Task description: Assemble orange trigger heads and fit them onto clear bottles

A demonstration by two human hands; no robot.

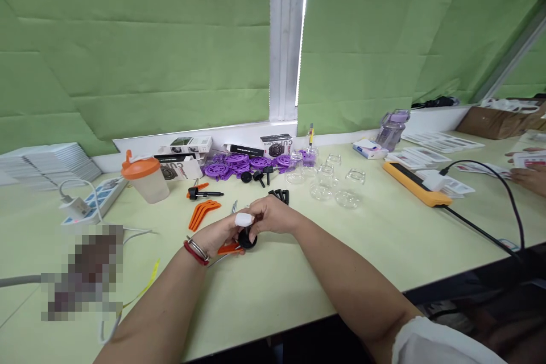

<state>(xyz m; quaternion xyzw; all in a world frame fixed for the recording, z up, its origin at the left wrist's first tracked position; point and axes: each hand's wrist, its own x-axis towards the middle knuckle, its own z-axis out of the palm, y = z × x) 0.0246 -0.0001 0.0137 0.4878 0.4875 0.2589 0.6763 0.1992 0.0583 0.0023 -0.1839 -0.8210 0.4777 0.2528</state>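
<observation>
Gripping a black round plastic piece (247,240) between them, the left hand (222,234) and the right hand (269,215) met over the pale green worktop (298,278), the left one's fingers mostly hidden. An orange plastic part (230,248) showed beside the held piece, near a thin silver rod (218,259). Beyond lay bent orange plastic strips (203,215), short black tubes (280,197) and a pile of purple spoked plastic discs (228,166). Clear rounded vessels (347,198) stood to the pile's right, a translucent orange-lidded bottle (154,189) to its left.
</observation>
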